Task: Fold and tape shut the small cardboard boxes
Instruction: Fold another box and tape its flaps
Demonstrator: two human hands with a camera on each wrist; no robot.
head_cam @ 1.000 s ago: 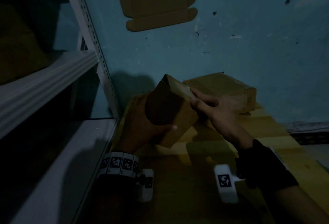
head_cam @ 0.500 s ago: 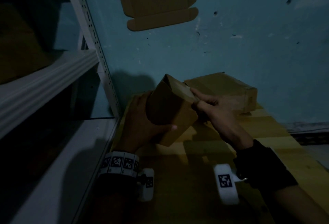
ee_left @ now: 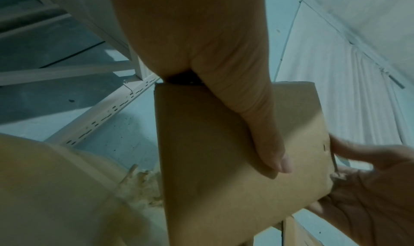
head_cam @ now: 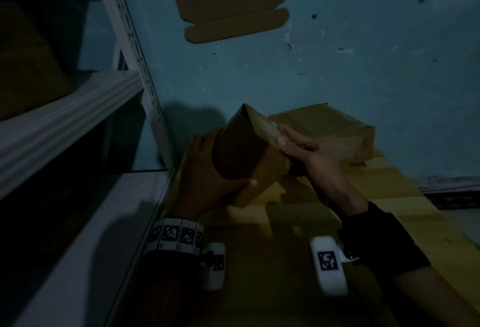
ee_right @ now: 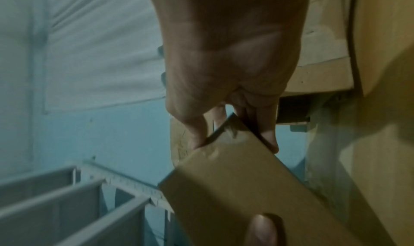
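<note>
Now small cardboard box point(head_cam: 246, 160) gripped tilted by left hand point(head_cam: 205, 170), thumb across face; taped end pinched by right hand point(head_cam: 309, 155).

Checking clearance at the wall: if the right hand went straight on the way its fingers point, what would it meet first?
The small box that the right hand already touches, held by the left hand. Beyond it probably the blue wall; depth is unclear.

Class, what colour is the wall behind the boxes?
Blue-green wall, with dark specks; clearest in the head view.
</note>
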